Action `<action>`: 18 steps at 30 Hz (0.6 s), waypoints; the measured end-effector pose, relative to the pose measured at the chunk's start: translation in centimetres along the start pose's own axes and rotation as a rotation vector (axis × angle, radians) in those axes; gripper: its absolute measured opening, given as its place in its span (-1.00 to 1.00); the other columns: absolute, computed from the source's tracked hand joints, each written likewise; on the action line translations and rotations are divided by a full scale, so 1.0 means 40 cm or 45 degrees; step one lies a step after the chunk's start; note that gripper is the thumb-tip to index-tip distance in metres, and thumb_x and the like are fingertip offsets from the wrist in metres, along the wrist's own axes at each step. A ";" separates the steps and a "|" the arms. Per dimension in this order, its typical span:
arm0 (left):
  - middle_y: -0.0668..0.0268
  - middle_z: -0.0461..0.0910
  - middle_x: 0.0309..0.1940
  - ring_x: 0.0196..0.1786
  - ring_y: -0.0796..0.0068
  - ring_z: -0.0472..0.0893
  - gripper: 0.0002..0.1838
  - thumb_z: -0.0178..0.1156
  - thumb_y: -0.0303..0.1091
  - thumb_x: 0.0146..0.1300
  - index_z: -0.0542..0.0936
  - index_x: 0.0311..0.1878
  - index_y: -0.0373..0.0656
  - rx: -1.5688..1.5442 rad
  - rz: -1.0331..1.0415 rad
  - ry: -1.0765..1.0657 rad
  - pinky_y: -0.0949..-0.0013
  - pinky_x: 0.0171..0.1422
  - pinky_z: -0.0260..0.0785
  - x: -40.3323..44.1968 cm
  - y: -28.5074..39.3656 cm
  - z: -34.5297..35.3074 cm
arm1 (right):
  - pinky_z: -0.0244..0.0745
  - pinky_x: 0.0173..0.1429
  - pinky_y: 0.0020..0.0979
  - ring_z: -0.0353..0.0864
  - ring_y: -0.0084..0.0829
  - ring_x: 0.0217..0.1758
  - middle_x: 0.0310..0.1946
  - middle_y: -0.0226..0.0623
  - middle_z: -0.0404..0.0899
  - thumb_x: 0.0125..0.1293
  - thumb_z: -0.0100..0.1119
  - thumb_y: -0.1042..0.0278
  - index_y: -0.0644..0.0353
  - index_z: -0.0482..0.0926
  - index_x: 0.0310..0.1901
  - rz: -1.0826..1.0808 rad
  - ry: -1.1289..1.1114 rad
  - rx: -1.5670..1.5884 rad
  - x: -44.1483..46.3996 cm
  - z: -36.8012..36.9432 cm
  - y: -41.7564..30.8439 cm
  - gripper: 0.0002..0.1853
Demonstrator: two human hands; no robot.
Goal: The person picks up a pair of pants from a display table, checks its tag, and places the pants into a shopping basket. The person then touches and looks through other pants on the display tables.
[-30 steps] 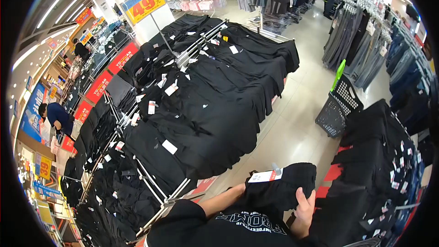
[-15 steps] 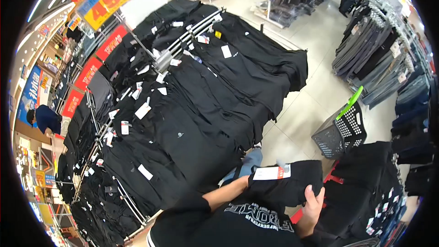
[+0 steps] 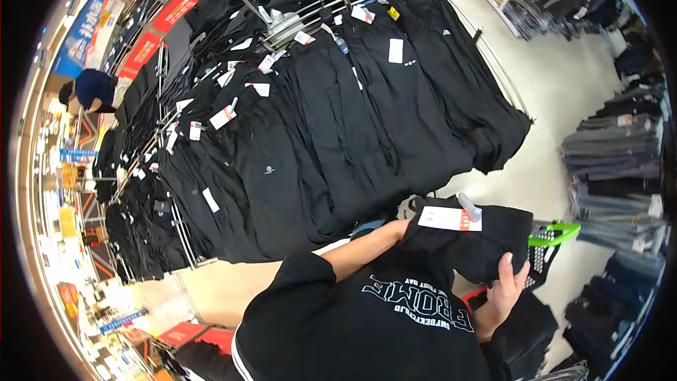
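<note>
A folded pair of black trousers (image 3: 486,247) is held in front of my chest, with a white and red tag (image 3: 444,219) and a grey plastic hook (image 3: 467,204) at its upper edge. My right hand (image 3: 505,286) grips the lower right corner, thumb on top. At the left end, my left hand (image 3: 403,229) goes in under the cloth and bears that side; its fingers are hidden. Just beyond the held pair, a rack of black trousers (image 3: 310,148) hangs in a dense row, many with white tags.
A dark basket with a green handle (image 3: 553,234) stands on the floor behind the held trousers. Jeans and grey trousers (image 3: 613,148) hang along the right. Metal rails (image 3: 285,28) cross the rack. A person in dark blue (image 3: 92,90) stands far left.
My view has turned, so the rack sits higher and the basket is now partly hidden behind the trousers. Both hands keep hold of the folded trousers, which appear higher and farther right.
</note>
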State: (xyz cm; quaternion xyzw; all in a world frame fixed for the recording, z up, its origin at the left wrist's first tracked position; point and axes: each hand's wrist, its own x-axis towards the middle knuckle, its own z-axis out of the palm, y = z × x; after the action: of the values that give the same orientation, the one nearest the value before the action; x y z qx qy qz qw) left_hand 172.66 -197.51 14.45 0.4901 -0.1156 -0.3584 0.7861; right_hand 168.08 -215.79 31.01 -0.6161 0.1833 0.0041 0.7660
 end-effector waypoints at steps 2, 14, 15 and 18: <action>0.21 0.39 0.25 0.26 0.38 0.41 -0.53 -0.03 -0.23 0.41 0.33 0.31 -0.23 0.013 0.001 0.049 0.38 0.35 0.22 0.035 0.013 -0.010 | 0.39 0.04 -0.51 0.50 -0.57 -0.10 -0.12 -0.32 0.54 0.33 0.15 0.45 0.36 0.44 0.01 0.091 -0.162 -0.077 0.087 -0.017 -0.043 -0.73; 0.13 0.55 0.08 0.13 0.33 0.53 -0.60 0.13 -0.30 0.30 0.47 0.17 -0.25 0.481 0.070 0.739 0.38 0.23 0.32 0.157 0.032 -0.004 | 0.45 0.01 -0.48 0.54 -0.52 -0.11 -0.13 -0.23 0.58 0.33 0.12 0.47 0.41 0.45 0.02 0.114 -0.891 -0.183 0.424 -0.124 -0.129 -0.72; 0.13 0.59 0.00 0.06 0.32 0.58 -0.62 0.17 -0.32 0.27 0.51 0.12 -0.26 0.568 0.020 0.850 0.36 0.17 0.38 0.164 0.109 -0.011 | 0.45 0.04 -0.46 0.55 -0.51 -0.08 -0.11 -0.22 0.57 0.34 0.11 0.47 0.41 0.44 0.04 0.115 -0.795 -0.131 0.428 -0.115 -0.130 -0.71; 0.11 0.65 -0.19 -0.15 0.29 0.65 -0.69 0.22 -0.29 0.22 0.57 -0.02 -0.25 0.915 -0.175 1.422 0.29 -0.01 0.47 0.083 0.030 -0.178 | 0.40 0.11 -0.45 0.50 -0.51 -0.01 -0.06 -0.22 0.54 0.35 0.13 0.44 0.41 0.44 0.05 0.200 -0.719 -0.131 0.450 -0.107 -0.136 -0.69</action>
State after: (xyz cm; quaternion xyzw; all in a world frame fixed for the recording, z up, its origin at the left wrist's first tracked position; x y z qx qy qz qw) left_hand 179.37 -194.53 11.41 0.8399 0.2281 -0.0391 0.4910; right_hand 184.97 -225.09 30.26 -0.6124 0.0098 0.2438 0.7520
